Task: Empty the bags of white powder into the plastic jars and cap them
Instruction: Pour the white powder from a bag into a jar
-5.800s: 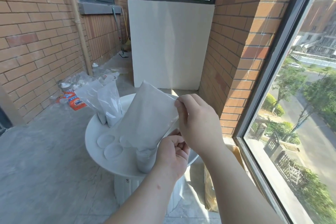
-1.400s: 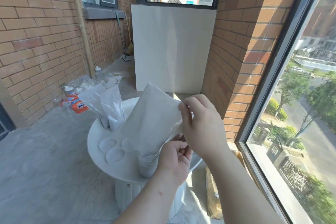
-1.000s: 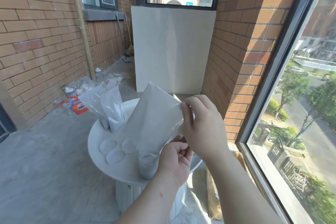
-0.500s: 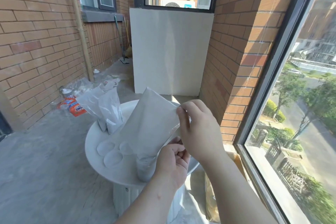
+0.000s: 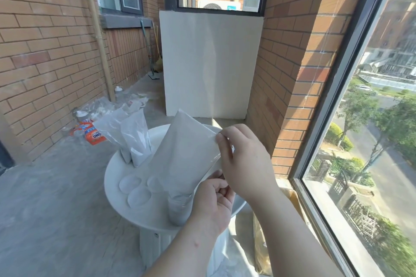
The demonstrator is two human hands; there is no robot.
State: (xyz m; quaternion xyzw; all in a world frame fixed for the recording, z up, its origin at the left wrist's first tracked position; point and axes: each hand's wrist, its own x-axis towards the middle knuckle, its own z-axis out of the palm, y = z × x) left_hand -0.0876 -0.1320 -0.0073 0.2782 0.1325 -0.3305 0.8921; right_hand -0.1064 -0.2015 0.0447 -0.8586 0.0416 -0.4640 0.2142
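Hiding the mouth of the jar (image 5: 179, 210), the bag (image 5: 186, 155) slants down onto it with its narrowed lower end, so the rim and any falling powder cannot be seen. The jar stands at about five o'clock on the round table (image 5: 117, 177), near the edge, and its right side is covered by the left hand (image 5: 213, 204). That hand's fingers are curled at the bag's lower edge. Whether they grip the bag, the jar or both I cannot tell, since the knuckles block the view. The right hand (image 5: 245, 164) pinches the bag's upper right corner between thumb and fingers, holding it up at two o'clock from the jar. Both forearms are cut off by the bottom of the frame.

The bag is thin, cloudy plastic, flat and smooth. The jar is clear plastic, a plain cylinder that looks grey-white with powder. Three round, flat lids (image 5: 137, 197) lie at eight o'clock on the table, one half hidden behind the bag. Two more bags (image 5: 135, 139) — glossy, creased, plump with white powder at the bottom — stand together at eleven o'clock. The table is white and smooth.
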